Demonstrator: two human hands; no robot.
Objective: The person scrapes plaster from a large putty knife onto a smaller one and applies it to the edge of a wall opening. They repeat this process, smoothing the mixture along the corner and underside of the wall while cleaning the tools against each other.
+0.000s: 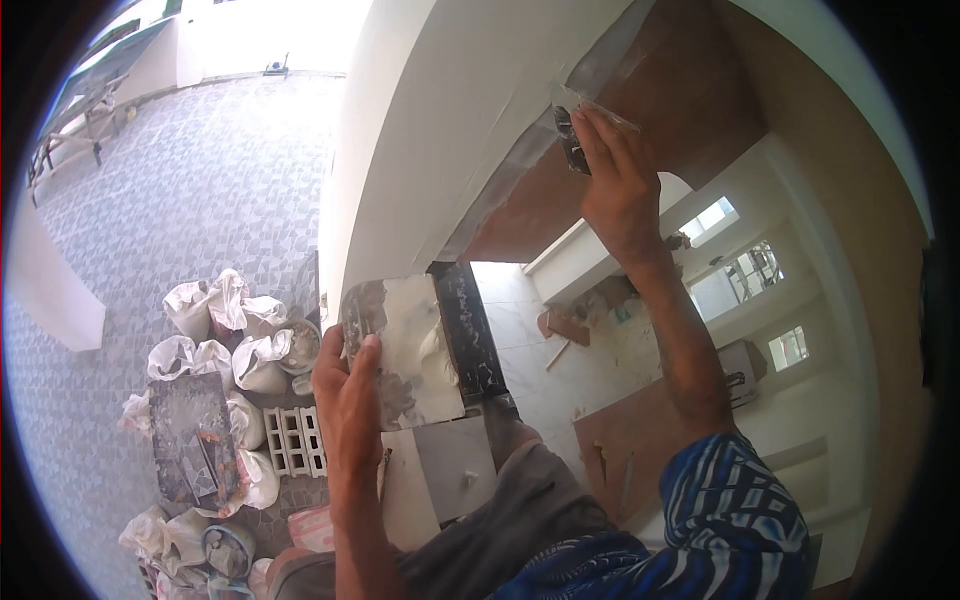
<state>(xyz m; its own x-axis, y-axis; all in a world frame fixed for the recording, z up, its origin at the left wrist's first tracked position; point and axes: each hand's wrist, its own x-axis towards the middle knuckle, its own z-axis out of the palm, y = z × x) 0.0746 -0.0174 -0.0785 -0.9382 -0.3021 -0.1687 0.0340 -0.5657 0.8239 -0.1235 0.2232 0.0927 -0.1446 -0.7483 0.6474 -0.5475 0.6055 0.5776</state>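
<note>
My left hand [348, 395] grips the near edge of a flat plastering board [412, 392], with the thumb on top. White putty [405, 320] is spread across much of the board, thicker toward its right side. Higher up, my right hand [618, 175] is closed around a putty knife [570, 140] with a dark, putty-smeared handle. Its blade is mostly hidden by my fingers and sits close to the edge of the white wall [430, 150]. A grey, damp-looking strip [500, 185] runs along that edge, beside a brown surface [690, 90].
Outside on the left, several white sacks [260, 362] stand on patterned tiles, with a bucket [228, 550], a hollow block [294, 441] and a dirty mixing board [195, 440]. At right lies a room with a pale tiled floor [520, 350] and small windows [735, 280].
</note>
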